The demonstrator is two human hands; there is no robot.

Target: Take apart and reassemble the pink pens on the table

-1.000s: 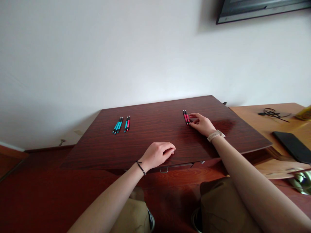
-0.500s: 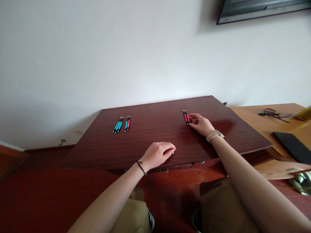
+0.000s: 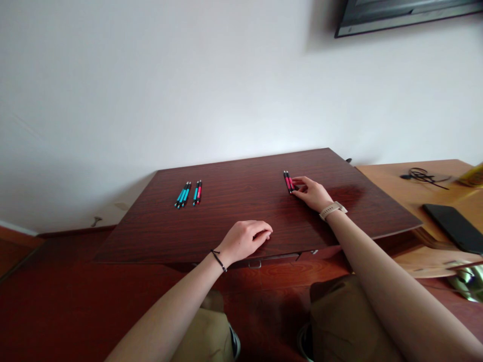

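Two pink-and-black pens point(image 3: 288, 182) lie side by side on the dark wooden table point(image 3: 241, 193). At their right side is my right hand point(image 3: 310, 193), its thumb and fingertips closed on the nearer pink pen. My left hand point(image 3: 247, 240) rests near the table's front edge, fingers curled together, with nothing visible in them. Toward the left side of the table lie several turquoise pens point(image 3: 182, 195) in a group. Just right of that group, a turquoise pen point(image 3: 195, 193) lies beside a pink pen point(image 3: 199, 192).
A lighter wooden desk point(image 3: 385, 186) adjoins on the right, with a black phone point(image 3: 455, 227), a coiled black cable point(image 3: 422, 175) and a yellow item point(image 3: 473, 177). The wall point(image 3: 226, 75) rises behind the table. A screen point(image 3: 407, 17) hangs upper right.
Almost nothing differs. The view has shifted very slightly; my right hand stays at the pink pens and my left hand stays resting on the table.
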